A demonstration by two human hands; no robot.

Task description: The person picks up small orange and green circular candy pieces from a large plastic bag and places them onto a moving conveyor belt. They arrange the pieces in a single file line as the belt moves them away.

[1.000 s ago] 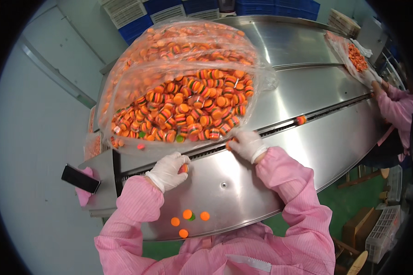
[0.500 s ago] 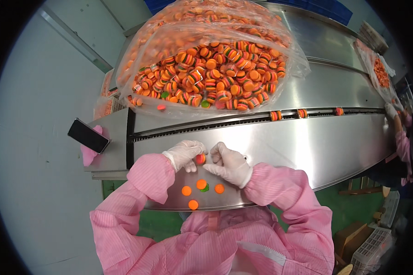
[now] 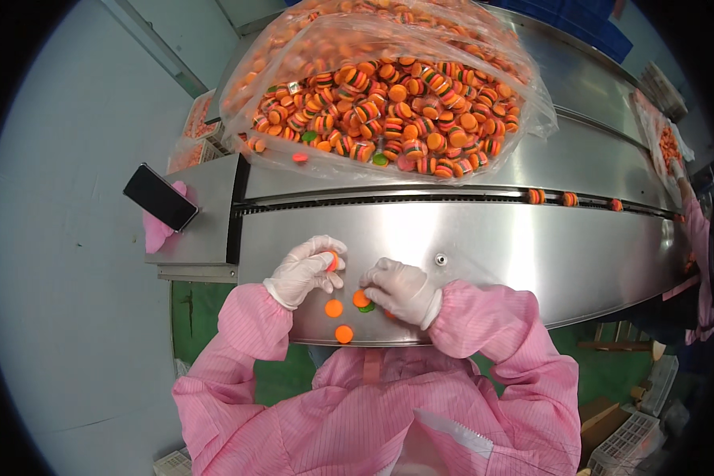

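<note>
My gloved left hand (image 3: 308,271) is closed around an orange gummy piece (image 3: 332,261), with its edge showing between thumb and fingers. How many layers it has is hard to make out. To its right, my gloved right hand (image 3: 401,289) has its fingers curled in, the tips at the edge of an orange gummy disc (image 3: 361,298). A green gummy piece (image 3: 366,308) shows partly under that disc. Two more orange discs, one upper (image 3: 334,308) and one lower (image 3: 343,334), lie on the steel table between my hands. Another orange bit is mostly hidden under my right hand.
A large clear bag (image 3: 389,111) of layered burger-shaped gummies lies beyond the conveyor track (image 3: 357,198). Several gummies (image 3: 570,199) sit on the track at right. A phone (image 3: 161,197) leans on a pink cloth at left. Another person's pink sleeve (image 3: 696,238) shows at far right.
My hands have moved apart; the left keeps a gummy piece, and the right has come down to the discs on the table. The gummies on the track have shifted right. The view has shifted slightly.
</note>
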